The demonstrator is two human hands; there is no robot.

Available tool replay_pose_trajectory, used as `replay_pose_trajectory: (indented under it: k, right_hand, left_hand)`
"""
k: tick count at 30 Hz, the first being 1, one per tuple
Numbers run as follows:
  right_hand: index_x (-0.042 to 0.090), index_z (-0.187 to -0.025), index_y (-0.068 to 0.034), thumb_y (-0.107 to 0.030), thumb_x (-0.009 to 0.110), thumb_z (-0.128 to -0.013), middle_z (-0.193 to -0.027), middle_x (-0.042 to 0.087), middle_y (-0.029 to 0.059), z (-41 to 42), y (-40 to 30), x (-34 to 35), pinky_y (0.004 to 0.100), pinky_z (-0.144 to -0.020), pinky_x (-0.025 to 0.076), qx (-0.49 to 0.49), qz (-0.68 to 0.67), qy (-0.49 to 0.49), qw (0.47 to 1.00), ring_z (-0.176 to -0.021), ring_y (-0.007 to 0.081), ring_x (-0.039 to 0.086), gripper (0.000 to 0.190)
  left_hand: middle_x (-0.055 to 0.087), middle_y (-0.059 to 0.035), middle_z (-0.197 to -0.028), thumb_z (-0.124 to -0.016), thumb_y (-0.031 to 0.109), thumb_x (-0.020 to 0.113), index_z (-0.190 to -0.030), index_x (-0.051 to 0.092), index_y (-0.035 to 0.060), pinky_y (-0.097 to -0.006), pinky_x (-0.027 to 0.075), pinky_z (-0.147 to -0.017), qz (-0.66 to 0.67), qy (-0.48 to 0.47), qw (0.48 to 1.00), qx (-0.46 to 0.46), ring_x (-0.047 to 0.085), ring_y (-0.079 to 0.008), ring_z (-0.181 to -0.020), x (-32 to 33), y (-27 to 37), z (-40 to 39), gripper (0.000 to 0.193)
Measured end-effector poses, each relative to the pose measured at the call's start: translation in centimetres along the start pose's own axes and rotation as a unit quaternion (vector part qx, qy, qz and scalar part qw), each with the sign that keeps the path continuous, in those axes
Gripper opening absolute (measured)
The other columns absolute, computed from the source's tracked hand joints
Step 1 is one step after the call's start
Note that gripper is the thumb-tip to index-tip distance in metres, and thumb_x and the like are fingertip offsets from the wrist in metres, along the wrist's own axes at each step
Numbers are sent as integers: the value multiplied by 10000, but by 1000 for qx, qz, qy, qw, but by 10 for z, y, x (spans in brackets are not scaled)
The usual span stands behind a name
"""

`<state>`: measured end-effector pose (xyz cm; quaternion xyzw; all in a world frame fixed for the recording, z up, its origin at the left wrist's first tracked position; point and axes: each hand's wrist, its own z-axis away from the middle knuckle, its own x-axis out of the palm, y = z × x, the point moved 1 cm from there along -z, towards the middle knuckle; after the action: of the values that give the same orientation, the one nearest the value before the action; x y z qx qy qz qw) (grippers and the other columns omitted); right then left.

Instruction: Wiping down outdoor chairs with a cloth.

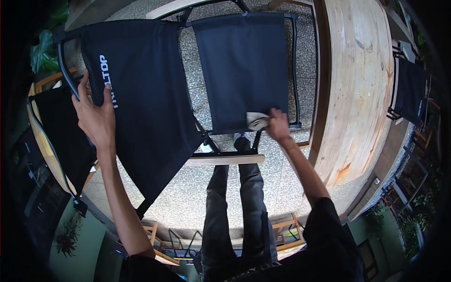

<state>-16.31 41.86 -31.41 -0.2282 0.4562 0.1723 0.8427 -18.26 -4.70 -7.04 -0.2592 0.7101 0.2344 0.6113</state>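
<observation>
A folding camp chair with black fabric stands before me, its backrest (148, 88) to the left and its seat (243, 67) to the right. White lettering runs along the backrest's top edge, partly covered by my left hand (95, 109). That hand grips this edge by the black tube frame (66, 67), thumb on the fabric. With my right hand (279, 125) I hold a folded greyish-white cloth (257, 120) against the seat's near front corner. A pale wooden armrest (225, 160) lies on the near side, above my legs.
A thick wooden table (356, 84) stands right of the chair, close to the seat's front. Another black fabric chair (63, 134) is at the left, and one more (410, 90) beyond the table. The floor (176, 197) is speckled tile. Leafy plants (44, 53) border the left.
</observation>
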Motion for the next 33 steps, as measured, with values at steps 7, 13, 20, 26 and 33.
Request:
replay_pose_trajectory:
  k: [7, 13, 20, 26, 33]
  right_hand:
    - [719, -1045, -116, -199, 637, -780, -1097, 556, 187, 26, 34, -4, 487, -917, 432, 167, -29, 97, 981, -1027, 365, 532, 290]
    - [727, -1007, -125, -197, 654, -775, -1048, 587, 154, -48, -74, 22, 440, -938, 448, -78, -182, -39, 980, -1068, 337, 572, 254]
    - [724, -1063, -149, -292, 659, -807, -1061, 587, 129, -86, -118, 19, 416, -954, 474, -187, -147, -141, 961, -1055, 313, 607, 300]
    - [712, -926, -24, -252, 622, -786, -1220, 605, 275, -19, 28, -21, 474, -901, 525, 164, -54, -123, 977, -1014, 386, 649, 282]
    - [716, -1045, -91, -182, 727, -735, -976, 543, 139, -87, -31, -78, 440, -827, 507, 23, -96, 135, 986, -978, 334, 579, 323]
  left_hand:
    - [515, -58, -979, -869, 215, 726, -1405, 510, 228, -358, 530, -669, 17, -5, 1000, -15, 597, -165, -764, -3, 1, 0, 578]
    - [539, -82, -1051, -872, 326, 727, -1429, 491, 262, -375, 529, -764, 10, -4, 1000, -3, 612, -196, -878, -4, -5, -2, 609]
    - [543, -77, -1018, -866, 222, 730, -1401, 508, 221, -398, 556, -711, 6, -25, 999, -25, 648, -185, -825, -5, 3, 1, 580]
    - [561, -135, -1101, -870, 167, 708, -1388, 504, 217, -442, 543, -823, 48, -6, 999, -16, 650, -299, -1014, -13, 9, 1, 559]
    - [552, -177, -1153, -856, 97, 698, -1383, 503, 186, -464, 562, -839, 77, -37, 995, -54, 652, -360, -1051, -13, 14, 1, 569]
